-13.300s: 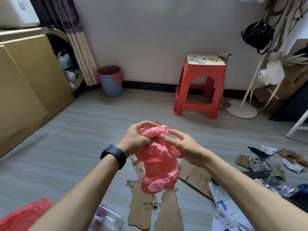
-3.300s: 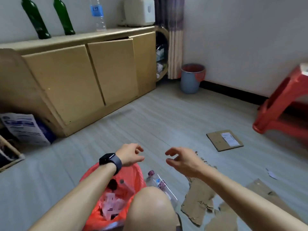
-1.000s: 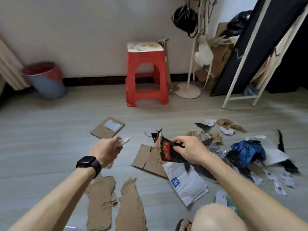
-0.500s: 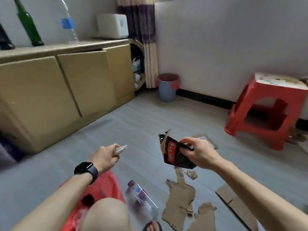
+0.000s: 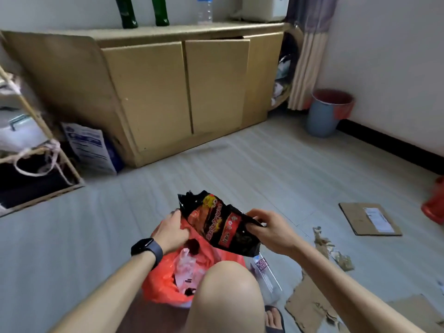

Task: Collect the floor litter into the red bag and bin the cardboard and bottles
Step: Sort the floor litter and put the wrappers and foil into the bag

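Note:
The red bag (image 5: 161,284) stands open on the floor by my knee, with paper and wrappers inside. My right hand (image 5: 271,233) pinches a black-and-red snack wrapper (image 5: 217,224) right above the bag's mouth. My left hand (image 5: 169,233) is at the bag's far rim; the wrapper hides its fingertips. A clear plastic bottle (image 5: 265,275) lies on the floor just right of the bag. Torn cardboard pieces (image 5: 310,306) lie to the right, and a flat cardboard piece with a label (image 5: 370,222) lies farther off.
A blue bin with a red liner (image 5: 325,114) stands by the far wall, beside the curtain. A low wooden cabinet (image 5: 180,92) carries two green bottles (image 5: 126,13) and a clear one (image 5: 204,10). A rack (image 5: 36,164) stands left; a red stool (image 5: 435,205) shows at the right edge.
I have turned from the litter pile back to the red bag. Both hands came down over its mouth, the right still carrying the snack wrapper. The small silvery piece in my left hand is out of sight.

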{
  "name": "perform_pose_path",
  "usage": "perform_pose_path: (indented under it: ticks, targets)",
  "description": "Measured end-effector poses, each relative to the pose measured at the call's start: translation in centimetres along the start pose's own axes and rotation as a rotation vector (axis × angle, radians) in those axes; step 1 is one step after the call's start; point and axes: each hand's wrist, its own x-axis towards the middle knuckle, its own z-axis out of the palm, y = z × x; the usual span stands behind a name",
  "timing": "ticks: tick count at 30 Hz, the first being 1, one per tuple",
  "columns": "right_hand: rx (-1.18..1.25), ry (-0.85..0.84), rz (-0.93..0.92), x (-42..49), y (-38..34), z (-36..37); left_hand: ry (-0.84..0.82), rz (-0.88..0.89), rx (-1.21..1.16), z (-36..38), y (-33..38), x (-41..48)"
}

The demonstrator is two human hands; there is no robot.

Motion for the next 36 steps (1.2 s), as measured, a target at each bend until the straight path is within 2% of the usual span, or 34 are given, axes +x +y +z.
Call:
perform_pose_path:
  ticks: [3, 5, 7, 8, 9, 10, 11, 12, 13, 14, 16, 18, 21, 23, 26, 29, 31, 36]
  targets:
    - [0.253, 0.011, 0.12, 0.4, -0.1, 1.0, 0.244, -0.15, -0.43, -0.8, 2.6, 0.0]
    - [0.372, 0.033, 0.195, 0.5, -0.1, 1.5, 0.314, -0.19, -0.544, -0.7, 3.8, 0.0]
    - [0.418, 0.048, 0.231, 0.5, 0.0, 1.9, 0.4, -0.14, -0.598, -0.6, 4.6, -0.3]
    - [0.432, 0.042, 0.238, 0.5, 0.1, 2.1, 0.417, -0.055, -0.597, -0.6, 4.9, -0.7]
    - [0.458, 0.031, 0.244, 0.5, 0.2, 2.2, 0.375, 0.059, -0.584, -0.5, 5.2, -1.0]
    - [0.495, 0.018, 0.245, 0.5, 0.3, 2.2, 0.254, 0.175, -0.587, -0.4, 5.4, -1.1]
    - [0.545, 0.003, 0.238, 0.5, 0.4, 2.3, 0.057, 0.243, -0.61, -0.1, 5.6, -1.2]
    - [0.603, -0.006, 0.224, 0.6, 0.6, 2.5, -0.144, 0.271, -0.649, 0.3, 5.9, -1.4]
    - [0.669, -0.005, 0.214, 0.7, 0.9, 2.6, -0.277, 0.273, -0.668, 1.0, 6.0, -1.4]
    - [0.732, -0.001, 0.21, 0.8, 1.1, 2.7, -0.315, 0.274, -0.67, 1.6, 6.1, -1.3]
    - [0.811, 0.008, 0.216, 0.9, 1.5, 2.9, -0.208, 0.275, -0.607, 2.6, 6.3, -0.8]
    - [0.761, 0.014, 0.223, 1.0, 1.7, 3.0, -0.079, 0.251, -0.502, 2.9, 6.3, -0.1]
    - [0.43, 0.066, 0.243, 1.4, 2.6, 3.7, 0.05, 0.164, -0.23, 2.7, 4.7, 1.1]
    - [0.193, 0.08, 0.236, 1.5, 3.9, 4.4, 0.068, 0.135, -0.027, 3.2, 2.3, 1.7]
    - [0.061, 0.034, 0.246, 1.8, 5.7, 5.8, -0.054, 0.14, 0.178, 5.5, -1.4, 2.1]
    - [-0.028, -0.045, 0.219, 2.6, 7.2, 7.2, -0.312, 0.168, 0.399, 9.7, -3.5, 1.9]
    - [-0.102, -0.099, 0.198, 3.1, 8.0, 8.4, -0.418, 0.087, 0.481, 12.9, -4.2, 1.6]
    - [-0.158, -0.183, 0.14, 4.3, 9.1, 10.8, -0.447, -0.058, 0.56, 18.0, -4.9, 2.9]
